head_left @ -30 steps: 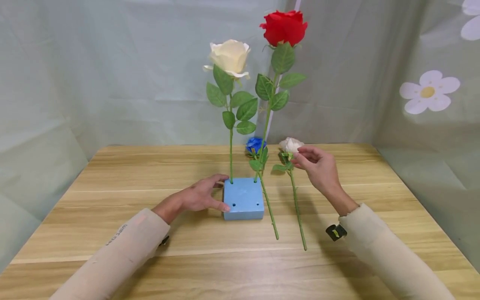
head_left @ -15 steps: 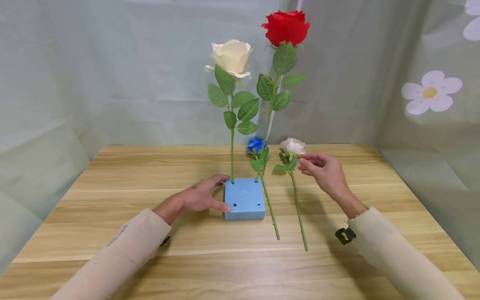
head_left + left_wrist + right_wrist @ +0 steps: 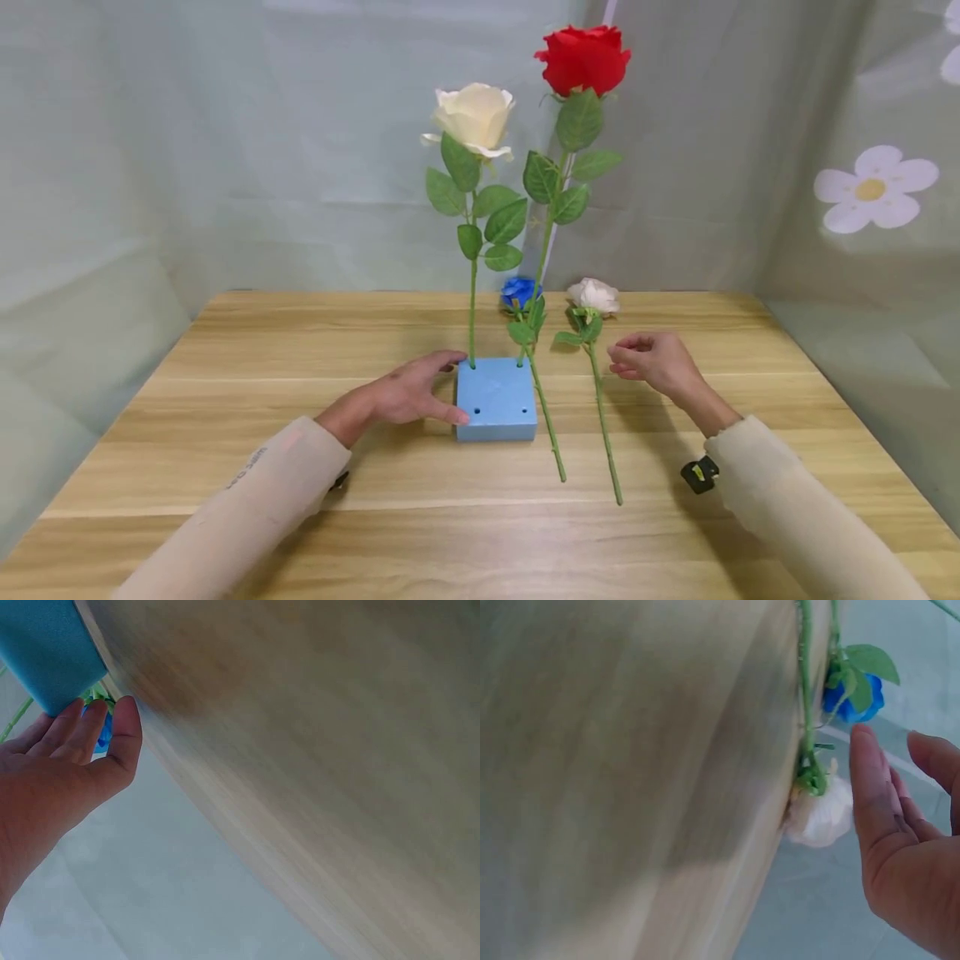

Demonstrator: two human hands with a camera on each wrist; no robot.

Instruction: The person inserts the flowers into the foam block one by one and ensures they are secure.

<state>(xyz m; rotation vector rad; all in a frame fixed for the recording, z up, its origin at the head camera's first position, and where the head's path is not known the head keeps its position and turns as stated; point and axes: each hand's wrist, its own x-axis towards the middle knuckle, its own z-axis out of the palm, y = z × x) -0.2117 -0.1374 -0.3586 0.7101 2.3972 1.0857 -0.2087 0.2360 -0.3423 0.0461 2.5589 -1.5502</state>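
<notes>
A blue foam block (image 3: pixel 497 387) sits on the table with small holes in its top. My left hand (image 3: pixel 408 392) holds it at its left side, thumb at the front corner and a finger at the back corner. A cream rose (image 3: pixel 474 117) and a red rose (image 3: pixel 583 62) stand in its two rear holes, the red one leaning right. My right hand (image 3: pixel 656 365) hovers beside a pale pinkish-white rose (image 3: pixel 594 296) lying on the table, holding nothing, fingers apart from thumb in the right wrist view. A blue rose (image 3: pixel 520 293) lies left of it, partly behind the block and red rose's stem.
The wooden table (image 3: pixel 300 475) ends at a pale cloth backdrop (image 3: pixel 337 167). A white flower print (image 3: pixel 876 189) is on the right-hand cloth. The tall upright stems rise between the two hands.
My right hand has left the lying pale rose's head and moved right and toward me. My left hand stays at the block. The whole view has shifted slightly.
</notes>
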